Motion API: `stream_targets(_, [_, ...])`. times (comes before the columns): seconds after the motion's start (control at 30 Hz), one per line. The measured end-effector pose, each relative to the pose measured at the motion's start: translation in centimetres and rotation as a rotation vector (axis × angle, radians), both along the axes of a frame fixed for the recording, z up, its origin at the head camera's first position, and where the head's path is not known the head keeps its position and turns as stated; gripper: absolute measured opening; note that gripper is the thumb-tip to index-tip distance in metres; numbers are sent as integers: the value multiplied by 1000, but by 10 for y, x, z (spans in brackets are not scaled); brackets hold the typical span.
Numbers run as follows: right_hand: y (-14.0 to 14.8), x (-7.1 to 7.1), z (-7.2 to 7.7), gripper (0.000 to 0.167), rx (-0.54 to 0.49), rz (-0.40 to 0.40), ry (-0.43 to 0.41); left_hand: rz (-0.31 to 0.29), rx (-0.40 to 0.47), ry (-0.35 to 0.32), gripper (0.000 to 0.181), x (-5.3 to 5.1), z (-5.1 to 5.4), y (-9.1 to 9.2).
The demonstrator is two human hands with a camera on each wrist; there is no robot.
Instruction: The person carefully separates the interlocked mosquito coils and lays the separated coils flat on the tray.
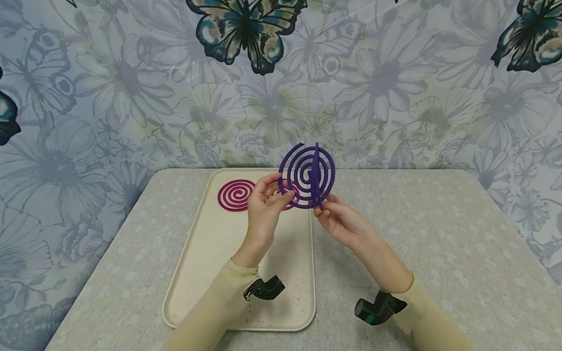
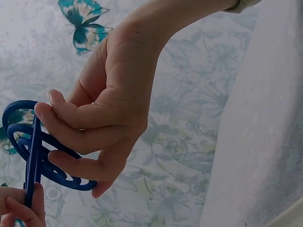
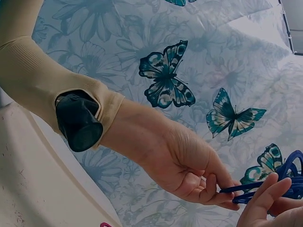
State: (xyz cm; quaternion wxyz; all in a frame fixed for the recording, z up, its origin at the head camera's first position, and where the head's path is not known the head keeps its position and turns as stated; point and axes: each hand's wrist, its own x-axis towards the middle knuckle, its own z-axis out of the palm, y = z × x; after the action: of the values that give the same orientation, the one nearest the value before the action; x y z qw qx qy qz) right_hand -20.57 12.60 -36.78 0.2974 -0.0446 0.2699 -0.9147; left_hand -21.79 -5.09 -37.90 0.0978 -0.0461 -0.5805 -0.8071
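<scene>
From my station I see the left hand [image 1: 264, 203] pinching one purple spiral [image 1: 333, 175] and the right hand [image 1: 344, 221] holding a second one [image 1: 315, 172], crossed and raised above the tray [image 1: 220, 262]. On it lies a magenta spiral [image 1: 238, 194]; another [image 1: 290, 208] is partly blocked behind them. A butterfly-print wall covering [image 1: 359, 116] hangs behind. My left wrist view reveals coils seen edge-on from the head.

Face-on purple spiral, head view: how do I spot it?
At the far right corner of the cream rectangular tray, the bare left hand grips the purple spiral. Its round coils face the camera, unlike the edge-on purple piece in the bare right hand; the tray's spirals are magenta.
</scene>
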Motion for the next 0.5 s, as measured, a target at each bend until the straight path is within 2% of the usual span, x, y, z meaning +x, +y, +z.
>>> stream_targets(0.1, [1,-3,-1,26,27,-11,1,9,-4,0,43,-1,0,-1])
stream_targets(0.17, [2,-6,-2,24,76,-51,14,13,0,-4,43,-1,0,-1])
stream_targets(0.27, [3,-9,-1,24,166,-167,44,12,9,-18,45,-2,0,-2])
stream_targets(0.37, [4,-10,0,24,268,-284,111,-9,24,-41,45,-3,0,-3])
stream_targets(0.5, [6,-10,1,19,373,-383,220,-19,41,-66,39,-3,1,-5])
